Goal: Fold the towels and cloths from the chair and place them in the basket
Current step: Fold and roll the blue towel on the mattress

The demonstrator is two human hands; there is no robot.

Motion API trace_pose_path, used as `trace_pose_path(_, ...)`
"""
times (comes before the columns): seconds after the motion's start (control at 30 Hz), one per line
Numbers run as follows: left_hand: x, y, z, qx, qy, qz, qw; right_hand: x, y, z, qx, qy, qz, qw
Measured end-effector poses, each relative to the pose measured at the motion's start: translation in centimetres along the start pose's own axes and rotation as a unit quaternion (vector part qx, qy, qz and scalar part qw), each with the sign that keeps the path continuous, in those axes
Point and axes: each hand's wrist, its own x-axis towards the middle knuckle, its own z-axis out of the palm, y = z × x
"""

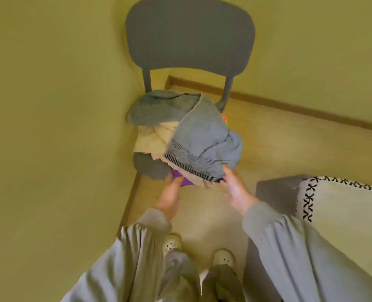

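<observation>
The person stands facing the chair (189, 35), whose seat carries a loose heap of towels. A grey towel (202, 138) with a dark striped hem lies on top, draped over a beige towel (152, 138). Both hands reach forward to the heap's near edge. The right hand (235, 188) has its fingers stretched up against the striped hem directly ahead of it; blur hides whether the thumb has pinched the cloth. The left hand (170, 192) meets a purple cloth (184, 180) poking out beneath the heap just beyond its fingertips, and its grip cannot be made out either. The hem runs crosswise from one hand towards the other, so lifting the grey towel probably falls to the right hand, which is nearer. The basket (309, 192) sits on the floor just to the outside of the right hand.
</observation>
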Motion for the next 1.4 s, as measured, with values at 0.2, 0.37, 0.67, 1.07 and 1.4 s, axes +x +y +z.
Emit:
trace_pose_path(0.2, 5.3, -2.3, -3.6, -0.226, 0.043, -0.119, 0.966, 6.0, 4.6, 0.1, 0.268, 0.0, 0.108, 0.957)
trace_pose_path(0.37, 8.9, -3.7, -4.6, -0.282, 0.02, -0.13, 0.95, 8.5, 5.6, -1.1, 0.359, 0.009, 0.091, 0.929)
trace_pose_path(0.67, 12.3, -4.7, -5.3, -0.307, 0.013, -0.11, 0.945, 10.8, 7.1, -1.6, 0.412, -0.041, 0.065, 0.908)
trace_pose_path(1.07, 12.4, -6.0, -5.3, -0.263, 0.004, -0.107, 0.959, 10.6, 8.5, -0.8, 0.353, -0.009, 0.077, 0.933)
trace_pose_path(1.4, 9.4, -12.1, -3.5, -0.209, 0.068, -0.15, 0.964, 9.2, 12.0, -3.4, 0.217, 0.051, 0.093, 0.97)
